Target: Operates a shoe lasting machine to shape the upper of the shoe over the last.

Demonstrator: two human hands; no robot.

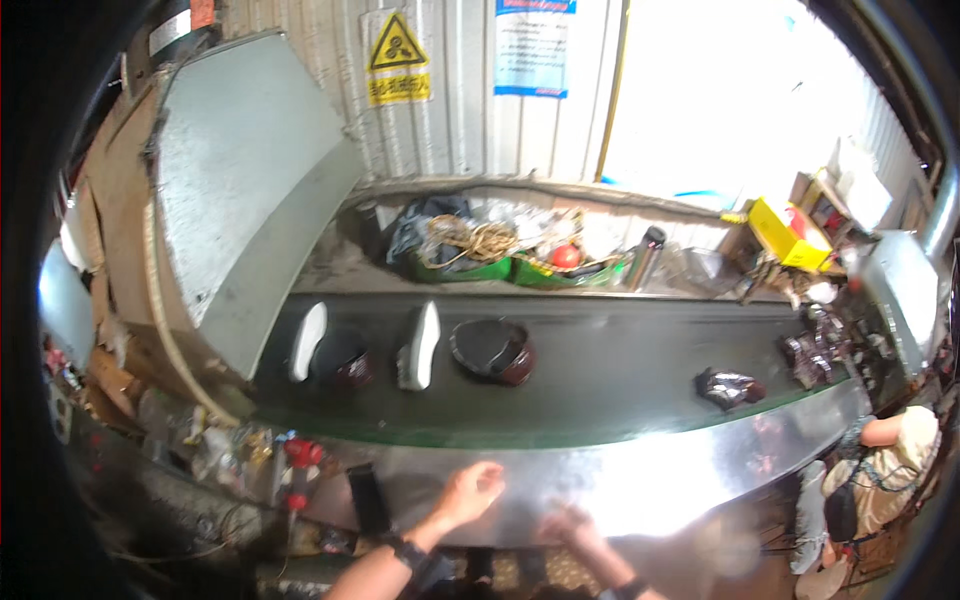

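Fingers of the left hand [470, 496] are loosely curled, unfilled; the right hand [570, 526] is too blurred to be judged. Lower left of centre, the black slab [368, 498] could be knocked off the worktop [560, 475] by the left forearm [372, 576].

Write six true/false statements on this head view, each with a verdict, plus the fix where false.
1. The left hand is nearer the black flat object than the right hand is. True.
2. The right hand appears sharp. False: it is blurred.
3. Two white sole-shaped pieces are on the dark belt. True.
4. The left hand touches those pieces. False: it shows against the metal ledge, apart from them.
5. The dark bottle stands left of the yellow box. True.
6. The yellow box rests on the belt. False: it sits beyond the belt's far edge.
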